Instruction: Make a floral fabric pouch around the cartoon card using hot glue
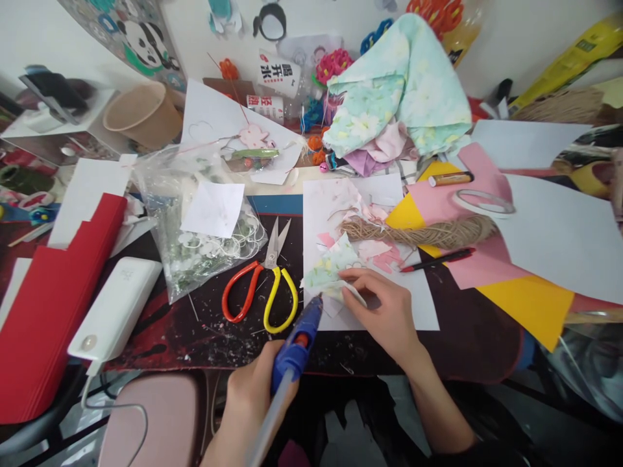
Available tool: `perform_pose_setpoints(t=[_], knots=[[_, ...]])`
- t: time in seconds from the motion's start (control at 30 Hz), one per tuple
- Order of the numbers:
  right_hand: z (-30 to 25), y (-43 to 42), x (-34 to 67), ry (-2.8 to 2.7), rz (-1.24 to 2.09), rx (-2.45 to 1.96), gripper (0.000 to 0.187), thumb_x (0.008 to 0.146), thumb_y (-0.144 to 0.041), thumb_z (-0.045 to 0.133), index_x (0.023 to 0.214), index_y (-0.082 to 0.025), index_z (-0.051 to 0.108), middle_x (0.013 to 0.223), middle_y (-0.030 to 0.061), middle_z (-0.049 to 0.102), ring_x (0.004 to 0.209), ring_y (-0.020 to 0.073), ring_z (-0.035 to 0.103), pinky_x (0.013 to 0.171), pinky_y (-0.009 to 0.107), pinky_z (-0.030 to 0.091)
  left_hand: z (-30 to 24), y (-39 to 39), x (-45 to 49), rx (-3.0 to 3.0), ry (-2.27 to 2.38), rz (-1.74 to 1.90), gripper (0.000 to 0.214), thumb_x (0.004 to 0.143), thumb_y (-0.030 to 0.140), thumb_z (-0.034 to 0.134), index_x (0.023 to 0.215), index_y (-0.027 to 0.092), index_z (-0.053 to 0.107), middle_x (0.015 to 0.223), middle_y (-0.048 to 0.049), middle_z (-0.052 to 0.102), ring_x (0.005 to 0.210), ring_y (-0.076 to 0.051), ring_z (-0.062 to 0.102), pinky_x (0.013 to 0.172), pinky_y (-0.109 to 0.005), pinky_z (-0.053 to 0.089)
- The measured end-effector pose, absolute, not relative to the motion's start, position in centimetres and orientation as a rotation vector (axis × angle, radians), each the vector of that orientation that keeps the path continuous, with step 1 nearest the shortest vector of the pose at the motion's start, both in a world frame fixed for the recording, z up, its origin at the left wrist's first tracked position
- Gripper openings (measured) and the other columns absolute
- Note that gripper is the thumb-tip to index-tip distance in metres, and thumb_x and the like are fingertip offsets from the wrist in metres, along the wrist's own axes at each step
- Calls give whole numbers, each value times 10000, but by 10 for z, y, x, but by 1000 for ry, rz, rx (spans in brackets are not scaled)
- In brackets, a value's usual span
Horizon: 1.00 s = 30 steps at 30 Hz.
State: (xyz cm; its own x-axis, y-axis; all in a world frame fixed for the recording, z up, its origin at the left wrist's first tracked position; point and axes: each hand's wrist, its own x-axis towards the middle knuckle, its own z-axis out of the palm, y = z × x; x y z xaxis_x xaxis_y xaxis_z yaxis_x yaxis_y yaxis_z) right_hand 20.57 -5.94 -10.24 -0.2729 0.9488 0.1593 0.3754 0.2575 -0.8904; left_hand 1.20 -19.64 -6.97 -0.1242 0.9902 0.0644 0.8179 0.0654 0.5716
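My left hand (pixel 257 395) is wrapped round a blue hot glue gun (pixel 294 347), with a long translucent glue stick (pixel 272 418) running out of its back. The gun's nozzle points up at a small floral fabric piece (pixel 331 266), close to its lower edge; whether they touch I cannot tell. Between thumb and fingers, my right hand (pixel 384 308) pinches the folded edge of that pale green fabric. Beneath it lies a white paper sheet (pixel 418 305), along with pink scraps (pixel 384 254) and a twisted bundle of brown twine (pixel 428 232).
Scissors (pixel 272 259) with red and yellow handles lie left of the sheet. Beyond them are a clear plastic bag (pixel 170 240), a white power bank (pixel 117 308) and a red folded piece (pixel 58 311). A red pen (pixel 438 259) rests at right; heaped floral cloth (pixel 403 91) stands behind.
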Motion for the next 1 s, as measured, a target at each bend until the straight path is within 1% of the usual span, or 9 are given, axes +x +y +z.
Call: perform_pose_setpoints(t=[0.07,0.2,0.37,0.53,0.6,0.7,0.8,0.87,1.0], knots=[[-102,-59,207,-1784,1014,-1218,229,876,-185,663,675,-216,558,1061,32,761,893,182,714,695,277,526,-70,-197,16,1793,1984,677,161,967,329,486,973,224,608,625,44,674,440,-105,617,456,-176,421],[-103,-57,208,-1751,1073,-1212,223,875,-195,672,676,-215,574,1059,38,759,918,192,714,714,286,524,-70,-198,25,1779,2050,694,179,974,352,493,972,226,620,606,39,666,457,-118,630,475,-185,434],[-104,-56,208,-1701,1139,-1213,197,881,-204,675,700,-218,599,1072,44,754,983,206,708,769,299,527,-72,-199,31,1832,1970,714,214,1003,382,446,989,231,597,593,47,639,402,-116,576,497,-199,454],[-104,-57,210,-1673,1181,-1214,161,888,-239,684,736,-225,635,1072,36,751,983,201,704,755,289,535,-72,-201,29,1846,2056,746,182,999,380,489,1027,228,585,605,50,645,390,-112,573,464,-197,432],[-104,-56,210,-1677,1175,-1216,153,890,-242,684,744,-226,643,1068,35,752,980,200,704,759,289,537,-72,-202,30,1857,2051,745,207,1009,399,470,1037,227,583,585,55,630,384,-114,571,463,-196,437],[-104,-56,210,-1677,1167,-1215,149,894,-238,679,749,-226,647,1063,34,754,977,198,705,759,289,537,-72,-204,32,1889,2004,721,286,1035,429,389,1021,223,587,584,42,636,419,-124,610,507,-197,479],[-105,-56,210,-1682,1166,-1208,126,896,-240,680,771,-231,663,1067,31,754,989,198,705,764,290,538,-70,-206,34,1838,2044,705,277,1028,424,420,1046,219,605,609,31,665,437,-126,630,496,-197,473],[-105,-56,211,-1699,1158,-1203,91,898,-243,681,806,-237,680,1073,31,753,1000,204,704,784,302,538,-69,-207,33,1784,2081,710,261,1013,418,466,1075,214,616,620,27,681,432,-125,626,485,-199,469],[-104,-57,213,-1755,1152,-1173,55,915,-251,660,870,-245,690,1105,40,743,1037,222,695,871,347,535,-67,-210,31,1793,2083,719,307,1026,414,418,1064,217,651,633,8,702,450,-130,643,528,-202,509]])
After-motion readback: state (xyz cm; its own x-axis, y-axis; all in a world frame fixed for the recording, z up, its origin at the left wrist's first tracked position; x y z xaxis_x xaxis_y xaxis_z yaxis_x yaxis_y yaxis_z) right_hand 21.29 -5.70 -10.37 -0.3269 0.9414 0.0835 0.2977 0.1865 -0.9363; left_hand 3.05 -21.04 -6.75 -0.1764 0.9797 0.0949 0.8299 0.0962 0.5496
